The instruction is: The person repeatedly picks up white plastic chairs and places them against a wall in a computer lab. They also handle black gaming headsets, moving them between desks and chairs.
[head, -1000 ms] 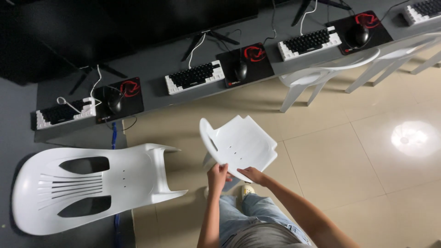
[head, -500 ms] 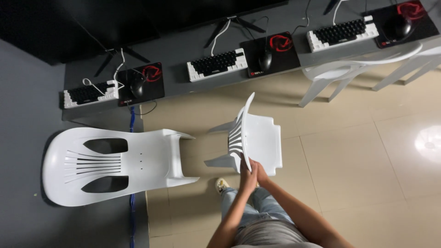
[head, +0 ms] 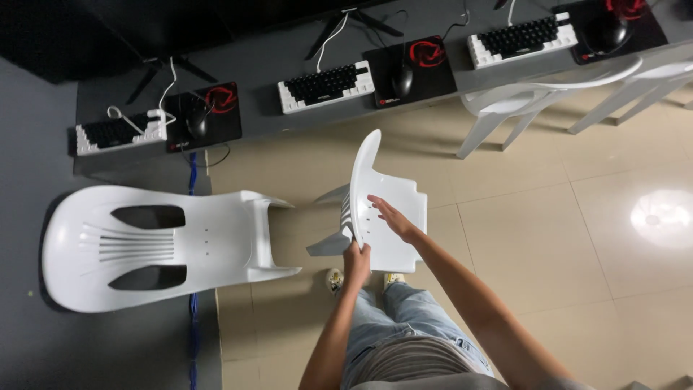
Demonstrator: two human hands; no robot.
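Step in hand: positioning a white plastic chair [head: 386, 209], which stands upright on the tiled floor [head: 577, 260] just in front of the person's knees. The left hand [head: 356, 261] is clenched on the lower near edge of the backrest. The right hand [head: 390, 219] lies flat, fingers spread, on the seat side, apparently pressing rather than grasping; the view is too steep to be sure. A second white chair [head: 159, 242] lies tipped over well to the left. Next move calls for steady two-handed control.
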